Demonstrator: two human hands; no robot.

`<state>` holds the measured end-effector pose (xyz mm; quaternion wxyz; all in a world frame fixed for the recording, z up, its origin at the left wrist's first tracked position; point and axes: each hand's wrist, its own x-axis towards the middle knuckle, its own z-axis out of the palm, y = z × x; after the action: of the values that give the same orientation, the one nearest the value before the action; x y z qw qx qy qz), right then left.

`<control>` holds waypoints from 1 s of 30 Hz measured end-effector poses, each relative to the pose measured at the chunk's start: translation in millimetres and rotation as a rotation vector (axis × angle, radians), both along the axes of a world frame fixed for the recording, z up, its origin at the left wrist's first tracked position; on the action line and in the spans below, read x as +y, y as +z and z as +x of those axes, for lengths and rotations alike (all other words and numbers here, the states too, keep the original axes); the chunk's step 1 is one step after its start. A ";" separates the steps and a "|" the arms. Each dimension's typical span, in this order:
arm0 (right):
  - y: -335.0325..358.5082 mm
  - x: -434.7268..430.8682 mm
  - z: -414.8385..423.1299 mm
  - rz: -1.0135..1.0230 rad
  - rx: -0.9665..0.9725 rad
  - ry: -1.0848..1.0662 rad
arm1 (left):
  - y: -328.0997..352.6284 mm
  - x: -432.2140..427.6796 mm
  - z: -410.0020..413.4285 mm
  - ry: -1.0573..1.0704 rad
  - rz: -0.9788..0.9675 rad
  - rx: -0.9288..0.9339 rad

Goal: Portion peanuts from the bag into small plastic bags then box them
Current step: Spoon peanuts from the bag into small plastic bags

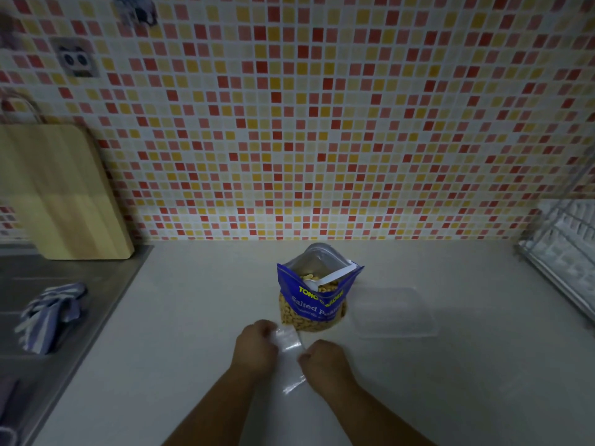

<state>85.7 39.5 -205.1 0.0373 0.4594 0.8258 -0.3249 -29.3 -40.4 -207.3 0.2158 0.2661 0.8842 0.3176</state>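
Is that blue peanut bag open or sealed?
Open. The blue peanut bag stands upright with its top spread wide, silver lining and peanuts showing inside, and a white scoop sticks out of the mouth.

My feed is dim and flat, with a greyish cast over the tabletop [193, 317] and no hard shadows that I can make out. The only glare is a few white streaks on the small plastic bag [289, 346]. The tiled wall [322, 123] fans out and bends toward the corners from the wide lens. The cloth [51, 313] near the left edge and the dish rack [566, 239] at the right edge smear soft. Print on the peanut bag [317, 304] is legible but fuzzy.
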 end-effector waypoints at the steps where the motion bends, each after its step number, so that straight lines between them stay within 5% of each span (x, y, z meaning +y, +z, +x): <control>1: -0.7 -2.5 -2.6 -0.018 -0.014 0.012 | -0.5 -0.2 -1.8 0.001 0.019 0.000; 30: 2.6 -4.3 -2.3 -0.169 0.303 -0.254 | 2.6 -10.4 -15.6 -0.113 0.238 0.080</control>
<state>83.4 35.2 -202.5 -0.0902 0.5010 0.7272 -0.4604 -44.8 -50.9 -204.7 0.1649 0.3515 0.8319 0.3966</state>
